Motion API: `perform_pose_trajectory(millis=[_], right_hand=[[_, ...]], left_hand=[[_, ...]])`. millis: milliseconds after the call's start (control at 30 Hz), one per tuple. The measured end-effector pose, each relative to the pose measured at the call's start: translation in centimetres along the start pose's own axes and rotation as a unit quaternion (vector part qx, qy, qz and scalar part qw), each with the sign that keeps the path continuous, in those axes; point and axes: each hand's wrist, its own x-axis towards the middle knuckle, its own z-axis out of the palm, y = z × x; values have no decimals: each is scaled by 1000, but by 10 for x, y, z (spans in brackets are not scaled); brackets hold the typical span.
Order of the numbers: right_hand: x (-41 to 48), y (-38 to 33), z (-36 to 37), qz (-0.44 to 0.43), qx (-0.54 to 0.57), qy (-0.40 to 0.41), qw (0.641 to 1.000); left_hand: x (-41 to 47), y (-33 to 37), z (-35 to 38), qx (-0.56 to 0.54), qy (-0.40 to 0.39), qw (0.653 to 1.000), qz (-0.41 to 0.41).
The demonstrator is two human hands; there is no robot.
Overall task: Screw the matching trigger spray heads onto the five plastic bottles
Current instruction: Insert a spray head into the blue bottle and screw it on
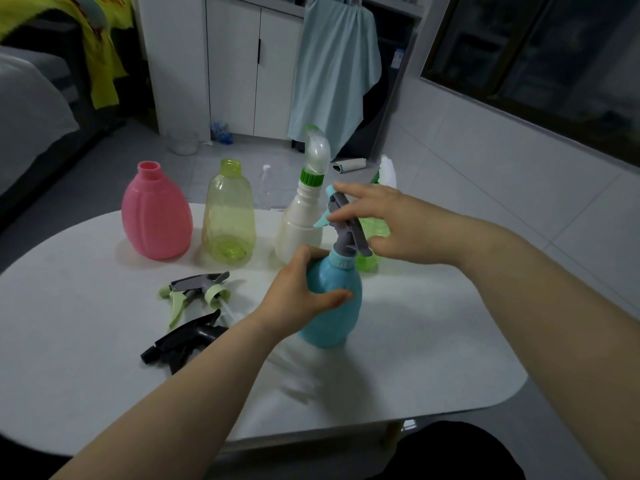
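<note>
My left hand (300,295) grips the belly of a blue bottle (334,317) that stands tilted on the white table (415,358). A grey and light-blue trigger head (346,226) sits on its neck, and my right hand (377,220) holds that head with thumb and fingers. Behind stand a pink bottle (156,216) and a yellow-green bottle (229,216), both with bare necks. A white bottle (300,220) carries a white and green head. A green bottle (372,237) is mostly hidden by my right hand. Loose on the table lie a light-green trigger head (194,289) and a black trigger head (183,341).
The table's rounded front edge is near me and its right end curves off at the right. On the floor beyond lie a clear container (183,142), a small roll (349,165) and a clear bottle (266,183). A cabinet (242,64) and a hanging cloth (336,71) are behind.
</note>
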Motion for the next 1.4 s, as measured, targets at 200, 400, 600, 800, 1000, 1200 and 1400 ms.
perform_pose_trajectory(millis=[200,400,600,800,1000,1200,1400], right_hand=[[9,-9,-4,37,-97,0,995],[17,-11,12,170,-27,29,985],[5,5,-16,91,73,4,993],[4,1,-17,39,71,-110,991],[6,6,-4,111,111,-16,987],[6,1,17,137,168,45,975],[-10,19,21,113,294,48,948]], left_hand=[[-1,0,1,-3,4,1000,11],[-1,-1,2,-2,11,1000,9],[0,-1,1,6,12,1000,15],[-1,-1,3,5,6,1000,18],[0,-1,3,2,16,1000,16],[1,-1,3,4,12,1000,15],[1,-3,2,1,9,1000,12]])
